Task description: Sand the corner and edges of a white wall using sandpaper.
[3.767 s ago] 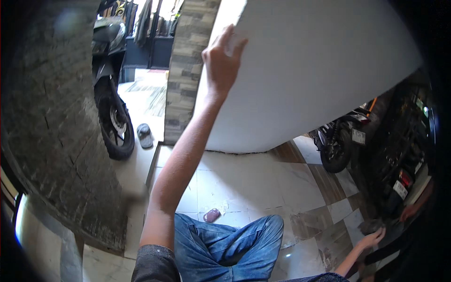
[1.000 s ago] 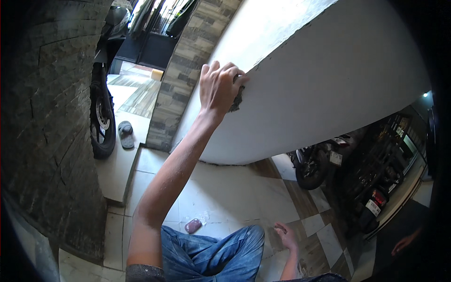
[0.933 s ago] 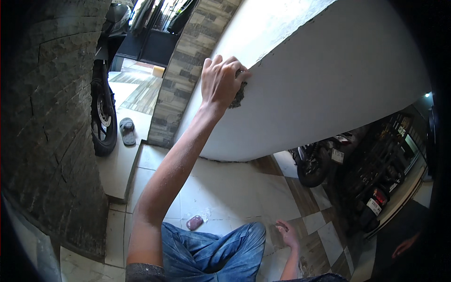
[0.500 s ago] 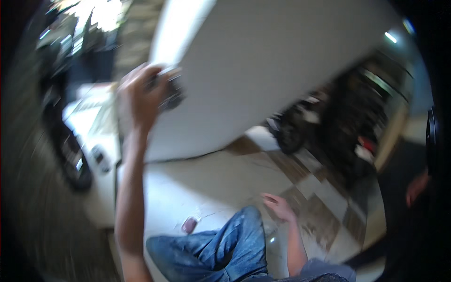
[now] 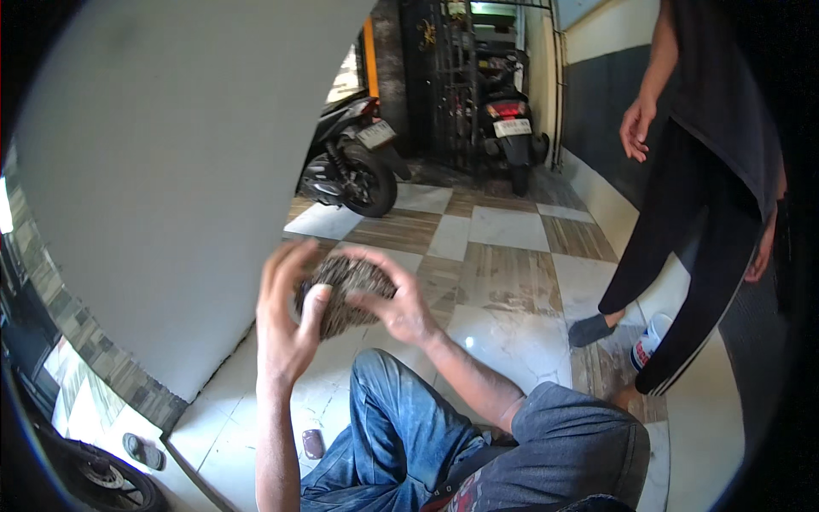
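In front of my raised knee, both hands hold a dark brown, rough, matted lump (image 5: 345, 280) off the floor; its exact kind cannot be made out. My left hand (image 5: 288, 316) curls around its left side, thumb on the near face and fingers blurred. From the right, my right hand (image 5: 403, 305) grips the lump, with its fingers over the top and its thumb across the front. Below them, a small brownish-pink oval object (image 5: 313, 444) lies on the pale floor beside my jeans (image 5: 397, 418).
A large pale wall (image 5: 171, 171) stands close on the left. Ahead are a parked motorbike (image 5: 363, 162) and a scooter (image 5: 512, 128) by a gate. At right, another person in black trousers (image 5: 682, 247) stands beside a white tub (image 5: 653, 340). A grey shoe-like object (image 5: 142, 452) lies lower left.
My view has swung right. My left hand, earlier raised by the wall with a dark object, is now lower; my right hand has risen from beside my knee and joined it on the lump.
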{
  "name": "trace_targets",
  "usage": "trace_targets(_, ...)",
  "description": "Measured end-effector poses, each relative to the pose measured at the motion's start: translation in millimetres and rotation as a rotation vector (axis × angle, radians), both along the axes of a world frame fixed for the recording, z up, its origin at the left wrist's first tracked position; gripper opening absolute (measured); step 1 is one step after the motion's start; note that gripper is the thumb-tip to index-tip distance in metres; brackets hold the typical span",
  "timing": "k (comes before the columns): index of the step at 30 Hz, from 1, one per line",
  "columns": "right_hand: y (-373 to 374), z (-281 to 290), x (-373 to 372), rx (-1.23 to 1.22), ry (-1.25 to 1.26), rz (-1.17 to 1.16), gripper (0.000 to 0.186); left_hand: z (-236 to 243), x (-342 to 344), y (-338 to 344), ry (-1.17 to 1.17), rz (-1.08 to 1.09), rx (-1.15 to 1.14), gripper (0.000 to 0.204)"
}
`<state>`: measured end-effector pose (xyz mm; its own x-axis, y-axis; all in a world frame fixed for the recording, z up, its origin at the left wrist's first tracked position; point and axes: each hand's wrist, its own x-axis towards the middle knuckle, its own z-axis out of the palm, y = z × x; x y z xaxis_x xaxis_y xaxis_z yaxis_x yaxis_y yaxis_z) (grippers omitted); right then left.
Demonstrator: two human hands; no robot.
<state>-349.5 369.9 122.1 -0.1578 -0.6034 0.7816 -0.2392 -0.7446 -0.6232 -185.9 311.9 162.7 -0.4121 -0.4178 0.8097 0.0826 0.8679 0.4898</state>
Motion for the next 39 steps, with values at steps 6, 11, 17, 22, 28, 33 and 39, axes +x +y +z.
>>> trace_targets(6,31.8,12.5,-97.4,-0.25,-0.335,-0.283,0.049,21.7,39.8,-33.7,0.298,0.607,-0.477,0.043)
trace_targets(11,73.5,-5.4,-207.5,-0.293,-0.253,-1.216,0.057,34.9,157.5,-105.6,0.559,1.32,-0.587,0.058)
trace_targets(17,126.7,-12.3,-306.1,-0.427,-0.013,-1.496,0.066,52.1,245.0,-179.9,0.31,1.085,-0.596,0.064)
trace_targets(22,138.2,26.5,-336.4,-0.681,-0.701,-0.792,0.058,46.3,226.4,-180.5,0.604,1.332,-0.509,0.057)
trace_targets(28,144.9,62.4,-339.7,-0.661,-0.712,-0.801,0.058,49.8,221.1,-160.6,0.612,1.397,-0.419,0.05)
trace_targets(33,135.7,42.1,-331.7,-0.675,-0.647,-0.79,0.06,32.9,234.7,-161.8,0.603,1.548,-0.379,0.037)
trace_targets(39,104.4,-52.4,-328.9,-0.336,-0.577,-0.775,0.049,33.2,287.2,-165.7,0.289,1.514,-0.579,0.038)
